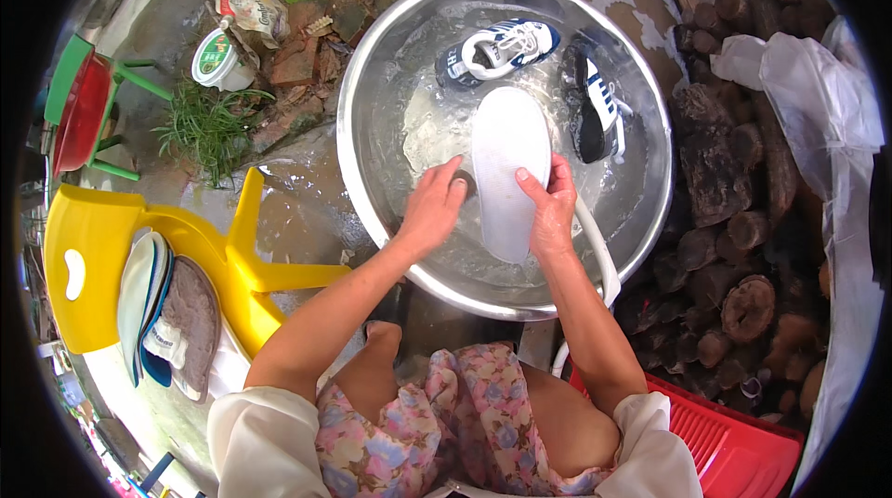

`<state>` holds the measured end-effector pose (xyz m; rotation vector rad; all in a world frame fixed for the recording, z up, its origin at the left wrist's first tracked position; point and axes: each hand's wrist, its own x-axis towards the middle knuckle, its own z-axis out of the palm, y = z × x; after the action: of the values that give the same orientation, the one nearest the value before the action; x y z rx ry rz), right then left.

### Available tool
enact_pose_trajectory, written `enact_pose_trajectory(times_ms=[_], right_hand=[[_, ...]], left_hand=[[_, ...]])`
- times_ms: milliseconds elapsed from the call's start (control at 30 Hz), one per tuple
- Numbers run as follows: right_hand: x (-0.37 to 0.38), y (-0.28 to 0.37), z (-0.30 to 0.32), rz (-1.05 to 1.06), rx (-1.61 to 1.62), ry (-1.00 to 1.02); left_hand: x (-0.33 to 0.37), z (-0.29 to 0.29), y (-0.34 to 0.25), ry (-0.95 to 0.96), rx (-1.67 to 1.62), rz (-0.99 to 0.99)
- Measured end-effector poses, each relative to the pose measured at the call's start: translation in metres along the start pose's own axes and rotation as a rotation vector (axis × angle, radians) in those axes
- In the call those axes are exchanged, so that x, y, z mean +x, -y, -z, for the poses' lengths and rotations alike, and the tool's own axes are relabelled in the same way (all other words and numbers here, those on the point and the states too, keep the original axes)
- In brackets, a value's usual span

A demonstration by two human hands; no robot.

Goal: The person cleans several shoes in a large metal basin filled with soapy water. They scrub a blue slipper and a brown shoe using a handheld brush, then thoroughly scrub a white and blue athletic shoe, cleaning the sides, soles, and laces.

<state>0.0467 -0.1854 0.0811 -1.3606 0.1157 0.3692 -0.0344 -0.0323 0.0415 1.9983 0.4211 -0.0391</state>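
My right hand (553, 210) grips a white shoe insole (509, 159) by its right edge, thumb on top, and holds it over a large steel basin (350, 163) of water. My left hand (435, 205) is just left of the insole, fingers curled. A small dark brown thing (469, 184) shows at its fingertips, too hidden to name. Behind the insole, a blue and white sneaker (502, 47) with white laces sits in the basin. Another dark sneaker (597, 108) with white stripes lies on its side along the right wall.
A white hose (599, 252) hangs over the basin's near right rim. On the left, a yellow plastic chair (88, 219) bears several insoles (190, 321). Stacked firewood (715, 154) and a white plastic sheet (827, 126) line the right. A red plastic stool (734, 438) is beside me; a white tub (223, 61) stands far left.
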Motion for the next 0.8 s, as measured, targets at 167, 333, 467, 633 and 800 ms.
enact_pose_trajectory(times_ms=[167,333,467,633,800], right_hand=[[-0.017,0.044,-0.01,0.133,0.105,0.11],[-0.044,0.078,-0.036,0.136,0.098,0.254],[-0.073,0.092,-0.059,0.198,-0.009,0.341],[-0.075,0.115,-0.019,0.066,-0.211,0.521],[-0.081,0.095,0.004,-0.054,-0.372,0.504]], left_hand=[[-0.034,0.005,-0.076,-0.042,-0.124,-0.17],[-0.053,0.033,-0.119,-0.194,0.102,-0.108],[-0.075,0.063,-0.116,-0.376,0.174,-0.238],[-0.11,0.095,-0.13,-0.545,0.243,-0.369],[-0.179,0.159,-0.112,-0.558,0.504,-0.36]])
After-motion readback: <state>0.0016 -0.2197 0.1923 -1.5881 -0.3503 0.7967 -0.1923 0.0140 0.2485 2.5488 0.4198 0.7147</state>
